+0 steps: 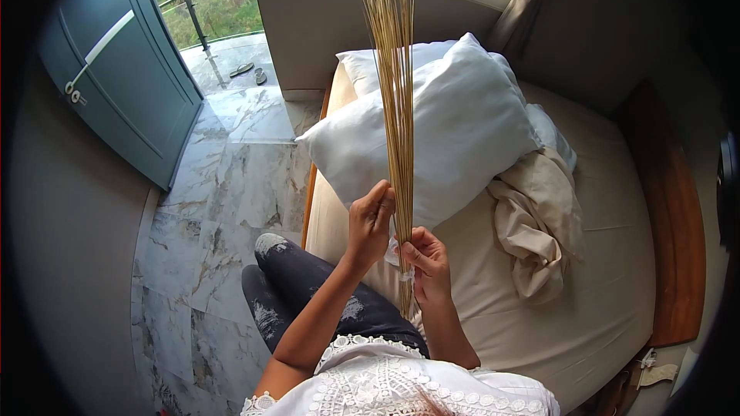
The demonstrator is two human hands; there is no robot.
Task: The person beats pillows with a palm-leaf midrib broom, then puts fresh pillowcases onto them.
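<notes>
A long bundle of thin tan sticks [398, 108] stands nearly upright in front of me, its tips fanning out at the top of the view. My left hand [370, 223] has its fingers closed at the bundle's left side, around the middle of its lower half. Lower down on the right, my right hand [428, 262] pinches the bundle near its base. A whitish wrapping or tie [406, 276] shows around the sticks between and just below my hands; its exact form is too small to tell.
White pillows [455, 123] and a crumpled beige cloth [536, 223] lie on the bed [601, 277]. A wooden headboard [671, 239] stands at right. Left are the marble floor [239, 185] and an open grey door [123, 77]; sandals [242, 69] lie outside.
</notes>
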